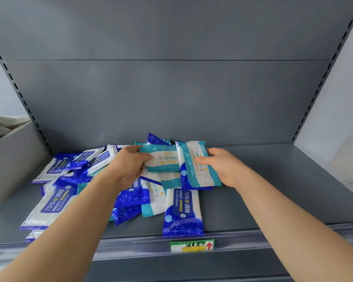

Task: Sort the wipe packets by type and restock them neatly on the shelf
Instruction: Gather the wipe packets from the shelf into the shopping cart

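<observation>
While the left hand (128, 167) pinches a teal packet (163, 159), the right hand (224, 167) grips a second teal packet (200, 169) at its 3 o'clock; blue alcohol packets (55, 202) sprawl over the shelf (273, 190) toward 8 o'clock.

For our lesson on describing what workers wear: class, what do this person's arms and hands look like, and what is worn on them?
The left forearm and right forearm are bare, with no sleeves in view. The left hand and right hand wear no gloves; no watch, bracelet or ring shows.
</observation>
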`<state>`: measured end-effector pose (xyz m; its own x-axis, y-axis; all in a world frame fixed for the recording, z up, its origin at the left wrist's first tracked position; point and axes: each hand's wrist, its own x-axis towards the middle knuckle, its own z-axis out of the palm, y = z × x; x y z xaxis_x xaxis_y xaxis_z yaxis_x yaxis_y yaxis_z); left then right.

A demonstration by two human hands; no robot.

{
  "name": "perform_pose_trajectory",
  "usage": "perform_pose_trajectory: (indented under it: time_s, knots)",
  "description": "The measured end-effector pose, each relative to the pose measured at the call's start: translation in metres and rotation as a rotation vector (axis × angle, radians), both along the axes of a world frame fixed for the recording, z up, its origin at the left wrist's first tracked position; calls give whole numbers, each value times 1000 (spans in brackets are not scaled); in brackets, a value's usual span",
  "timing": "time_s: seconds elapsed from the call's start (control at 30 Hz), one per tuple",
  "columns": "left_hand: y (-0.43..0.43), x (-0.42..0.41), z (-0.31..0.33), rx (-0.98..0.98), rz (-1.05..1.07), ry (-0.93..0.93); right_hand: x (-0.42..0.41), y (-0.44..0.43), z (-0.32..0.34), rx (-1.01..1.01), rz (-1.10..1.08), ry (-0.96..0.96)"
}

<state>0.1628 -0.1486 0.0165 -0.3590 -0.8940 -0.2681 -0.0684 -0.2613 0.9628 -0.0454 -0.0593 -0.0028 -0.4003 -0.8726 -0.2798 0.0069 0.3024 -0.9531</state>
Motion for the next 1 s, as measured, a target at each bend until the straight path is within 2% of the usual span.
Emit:
perform_pose_trajectory:
  time_s: [0.13, 0.2, 0.3, 0.37, 0.53, 0.8, 1.0]
  knots:
    - [18, 5, -4, 46, -19, 79, -6, 20, 13, -37, 0, -5]
    - [28, 7, -21, 68, -58, 12, -2, 31, 8, -8, -4, -27]
    - [46, 5, -37, 54, -132, -127, 9, 44, -4, 64, -8, 48]
    - [50, 3, -37, 45, -160, -137, 13, 50, -8, 61, -7, 74]
    - [55, -4, -30, 113, -217, 2, 23, 63, -18, 21, 24, 53]
    - [70, -27, -38, 57, -120, 147, 20, 77, -20, -118, -33, -36]
    - [93, -74, -19, -37, -250, 277, -25, 103, 3, -259, -138, -43]
